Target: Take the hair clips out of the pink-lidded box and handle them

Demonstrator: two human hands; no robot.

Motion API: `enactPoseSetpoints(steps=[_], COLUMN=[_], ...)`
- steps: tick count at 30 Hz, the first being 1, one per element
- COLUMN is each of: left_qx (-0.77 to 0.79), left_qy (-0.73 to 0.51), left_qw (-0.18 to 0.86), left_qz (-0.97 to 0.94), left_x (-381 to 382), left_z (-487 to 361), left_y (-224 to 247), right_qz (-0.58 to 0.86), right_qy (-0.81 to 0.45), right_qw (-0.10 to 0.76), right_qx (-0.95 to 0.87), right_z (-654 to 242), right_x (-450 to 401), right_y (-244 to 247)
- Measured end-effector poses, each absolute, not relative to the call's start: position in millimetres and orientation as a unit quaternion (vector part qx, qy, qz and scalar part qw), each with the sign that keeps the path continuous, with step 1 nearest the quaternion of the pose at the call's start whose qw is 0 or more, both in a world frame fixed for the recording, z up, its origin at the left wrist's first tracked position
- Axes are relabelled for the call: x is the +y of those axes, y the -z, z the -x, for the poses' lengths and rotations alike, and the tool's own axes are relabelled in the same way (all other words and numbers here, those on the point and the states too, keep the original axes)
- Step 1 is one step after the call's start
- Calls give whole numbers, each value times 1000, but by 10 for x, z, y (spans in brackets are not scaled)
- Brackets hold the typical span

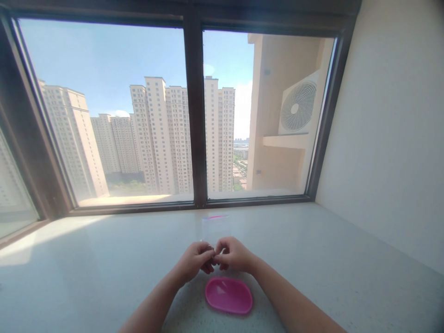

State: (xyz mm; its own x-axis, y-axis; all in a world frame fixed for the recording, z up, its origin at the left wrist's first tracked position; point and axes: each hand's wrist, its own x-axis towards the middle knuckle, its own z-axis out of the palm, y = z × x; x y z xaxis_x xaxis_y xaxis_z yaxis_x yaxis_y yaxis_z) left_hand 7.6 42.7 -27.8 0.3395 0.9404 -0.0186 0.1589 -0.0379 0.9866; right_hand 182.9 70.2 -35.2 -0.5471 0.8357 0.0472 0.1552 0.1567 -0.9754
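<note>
Fingertips of my left hand (pixel 199 260) and my right hand (pixel 233 254) meet over the pale sill, both closed in a pinch. Something small and dark seems to sit between them, too tiny and too covered by the fingers to name. Just on my side of the hands lies a shallow pink oval tray (pixel 231 303), with a light triangular patch in it that may be a reflection. Beyond the fingers a clear bag with a pink zip strip (pixel 215 226) lies flat, its near end partly hidden by my hands.
The light speckled sill (pixel 114 259) spreads out on both sides, sunlit at the far left. Behind it stands a dark-framed window (pixel 198 138), with tall buildings outside. A white wall (pixel 388 138) bounds the right side.
</note>
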Motion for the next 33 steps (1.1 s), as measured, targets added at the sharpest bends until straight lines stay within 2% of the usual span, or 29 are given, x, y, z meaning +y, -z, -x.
enactPoseSetpoints(steps=[8, 11, 24, 33], left_qx=[415, 414, 458, 438], left_qy=[-410, -422, -431, -435], left_qw=[536, 534, 532, 533], left_qz=[-610, -605, -568, -579], left_x=[520, 533, 539, 544], left_z=[-35, -36, 12, 43], left_y=[336, 332, 250, 289], right_qz=[342, 334, 306, 282], right_qy=[-308, -264, -141, -127], right_qw=[364, 364, 387, 412], right_qx=[-809, -828, -858, -857], right_z=[-1774, -1760, -1796, -1833], right_x=[553, 535, 638, 663], right_y=[237, 218, 239, 252])
